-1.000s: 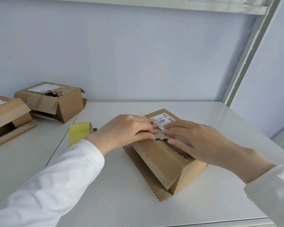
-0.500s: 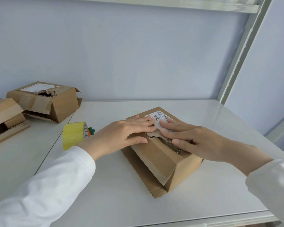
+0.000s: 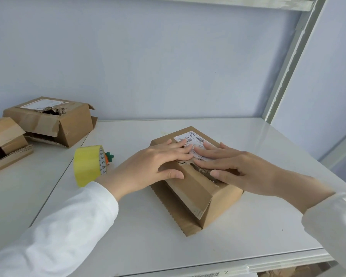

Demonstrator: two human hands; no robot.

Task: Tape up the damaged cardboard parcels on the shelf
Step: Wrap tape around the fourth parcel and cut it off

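1. The left hand point(image 3: 154, 166) and right hand point(image 3: 242, 170) lie flat, fingers straight, pressing the torn top down by the label point(image 3: 190, 139).
2. The box point(image 3: 200, 192) sits mid-shelf. It looks light and easily crushed, so the firm side walls are probably the best place to hold it.
3. A tape roll point(image 3: 88, 164) stands just to its left, and two more torn boxes point(image 3: 48, 120) lie further left.
4. The white shelf point(image 3: 148, 232) looks smooth, and a metal post point(image 3: 288, 66) rises on the right.
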